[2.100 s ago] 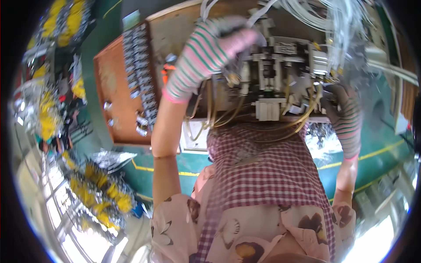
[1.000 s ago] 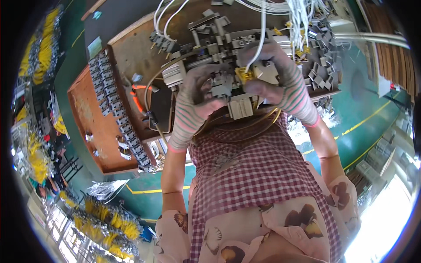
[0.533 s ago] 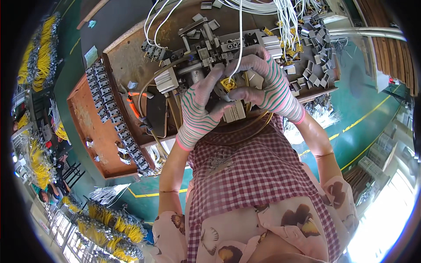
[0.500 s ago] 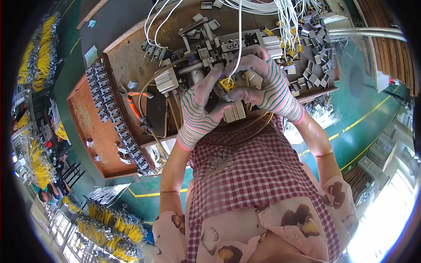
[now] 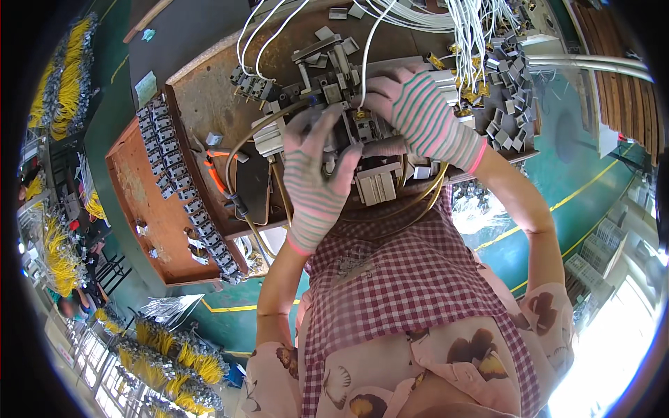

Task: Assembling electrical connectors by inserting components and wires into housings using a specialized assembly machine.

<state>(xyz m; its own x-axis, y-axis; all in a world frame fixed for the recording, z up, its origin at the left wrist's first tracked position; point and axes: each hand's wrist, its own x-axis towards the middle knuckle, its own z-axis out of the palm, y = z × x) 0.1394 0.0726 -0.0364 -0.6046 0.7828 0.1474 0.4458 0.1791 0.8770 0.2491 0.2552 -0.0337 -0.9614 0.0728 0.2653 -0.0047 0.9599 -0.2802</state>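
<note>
Both my hands wear striped, grey-fingered knit gloves and are at a metal clamping fixture (image 5: 336, 90) on the bench. Between the thumb and forefinger of my right hand (image 5: 425, 118) is a small metal connector (image 5: 365, 128) with a white cable (image 5: 364, 66) rising from it. The connector sits at the fixture, though its seating is partly hidden by my fingers. My left hand (image 5: 313, 174) is beside the fixture's left part, slightly blurred, its thumb and fingers apart with nothing visible between them. A ribbed metal block (image 5: 376, 187) shows below my hands.
Loose metal shells (image 5: 505, 76) and white-cabled yellow connectors (image 5: 476, 87) lie at the right. At the left are orange-handled pliers (image 5: 214, 174), a row of metal connectors (image 5: 171, 167) and a brown tray (image 5: 150, 209). A brown hose (image 5: 240, 136) loops beside the fixture.
The white-cabled connector's yellow part, facing up between both hands before, is no longer plainly visible. My left fingers have spread away from it; my right hand has turned flatter over the fixture.
</note>
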